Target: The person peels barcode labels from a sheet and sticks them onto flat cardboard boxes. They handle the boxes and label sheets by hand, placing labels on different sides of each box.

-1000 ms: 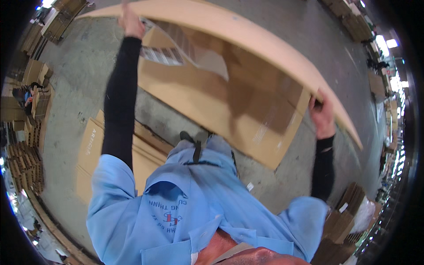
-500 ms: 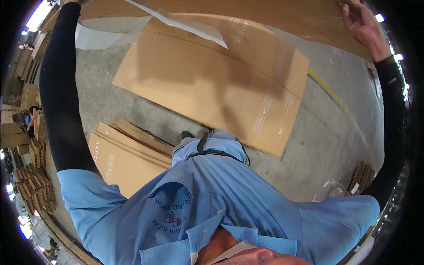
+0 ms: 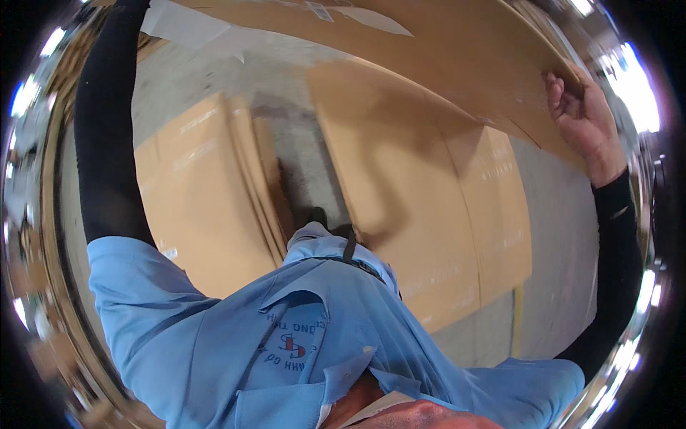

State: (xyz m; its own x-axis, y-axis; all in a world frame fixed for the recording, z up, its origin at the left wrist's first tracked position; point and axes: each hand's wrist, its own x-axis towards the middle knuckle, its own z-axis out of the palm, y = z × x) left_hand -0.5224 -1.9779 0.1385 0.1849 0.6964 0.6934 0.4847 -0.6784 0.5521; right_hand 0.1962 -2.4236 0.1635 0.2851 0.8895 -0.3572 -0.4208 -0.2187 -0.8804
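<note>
A large flat cardboard sheet point(image 3: 457, 53) is held up across the top of the view. My right hand point(image 3: 586, 129) has its fingers curled round the right edge of this sheet. My left arm, in a black sleeve, reaches to the upper left, where the hand passes out of the picture. White paper or film point(image 3: 193, 32) hangs near the sheet's left part, and a torn pale patch shows on its face. Below the sheet, a flat carton point(image 3: 414, 207) lies on the floor with the sheet's shadow over it.
A stack of flattened cartons point(image 3: 193, 193) lies on the floor to my left, separated by a strip of grey concrete point(image 3: 304, 143) from the carton on the right. A yellow floor line point(image 3: 518, 314) shows beyond that carton. The surroundings at the rim are blurred.
My body has turned, so the floor carton and the stack appear rotated, with the stack further up. The held sheet has come along with me. My left hand has left the view.
</note>
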